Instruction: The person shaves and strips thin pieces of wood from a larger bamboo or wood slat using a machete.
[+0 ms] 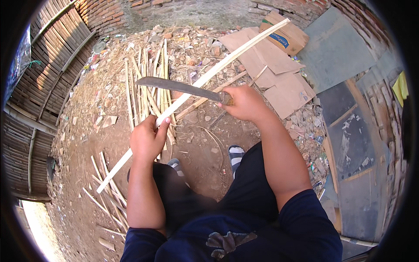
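Note:
A long pale strip, bamboo or wood [235, 53], slants from the lower left up to the far right. Around its lower part my left hand [147, 139] is closed, thumb along the top. My right hand [244, 103] grips the handle of a machete [176, 85], whose dark, broad blade points left. The blade crosses the strip a little beyond my left hand; whether its edge touches the strip I cannot tell. Most of the machete's handle is hidden in my right hand.
Several split strips [163, 74] lie in a pile ahead, and more [109, 190] at the lower left. Flattened cardboard [286, 94] and grey sheets [336, 50] lie at the right. A woven bamboo wall [56, 61] stands left, a brick wall [183, 13] at the back. Rubble litters the dirt.

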Motion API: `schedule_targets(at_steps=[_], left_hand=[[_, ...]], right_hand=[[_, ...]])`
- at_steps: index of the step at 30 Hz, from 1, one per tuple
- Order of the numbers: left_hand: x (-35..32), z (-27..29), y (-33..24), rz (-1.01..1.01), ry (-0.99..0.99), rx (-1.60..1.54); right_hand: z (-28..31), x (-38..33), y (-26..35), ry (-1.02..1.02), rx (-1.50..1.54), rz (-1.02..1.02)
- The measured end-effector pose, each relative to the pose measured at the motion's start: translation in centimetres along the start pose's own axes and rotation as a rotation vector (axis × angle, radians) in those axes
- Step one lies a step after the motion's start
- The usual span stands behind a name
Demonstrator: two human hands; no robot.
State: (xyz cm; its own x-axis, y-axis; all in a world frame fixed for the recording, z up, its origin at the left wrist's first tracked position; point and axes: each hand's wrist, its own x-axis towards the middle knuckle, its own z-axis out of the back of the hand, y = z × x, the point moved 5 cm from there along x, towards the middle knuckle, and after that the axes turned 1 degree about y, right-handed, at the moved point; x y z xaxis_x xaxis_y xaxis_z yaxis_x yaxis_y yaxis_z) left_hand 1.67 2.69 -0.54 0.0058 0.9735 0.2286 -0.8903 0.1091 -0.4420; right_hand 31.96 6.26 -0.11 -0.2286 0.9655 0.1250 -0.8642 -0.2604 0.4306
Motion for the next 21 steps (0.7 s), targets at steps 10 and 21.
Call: schedule_targets(at_steps=[10, 21], left_hand=[[0.0, 0.0, 0.3, -0.005, 0.001, -0.022], [0.3, -0.2, 1.1, -0.011, 0.024, -0.041]], right_hand=[[0.0, -0.2, -1.7, -0.104, 0.044, 0.009], [1.3, -0.4, -2.9, -0.13, 0.04, -0.106]])
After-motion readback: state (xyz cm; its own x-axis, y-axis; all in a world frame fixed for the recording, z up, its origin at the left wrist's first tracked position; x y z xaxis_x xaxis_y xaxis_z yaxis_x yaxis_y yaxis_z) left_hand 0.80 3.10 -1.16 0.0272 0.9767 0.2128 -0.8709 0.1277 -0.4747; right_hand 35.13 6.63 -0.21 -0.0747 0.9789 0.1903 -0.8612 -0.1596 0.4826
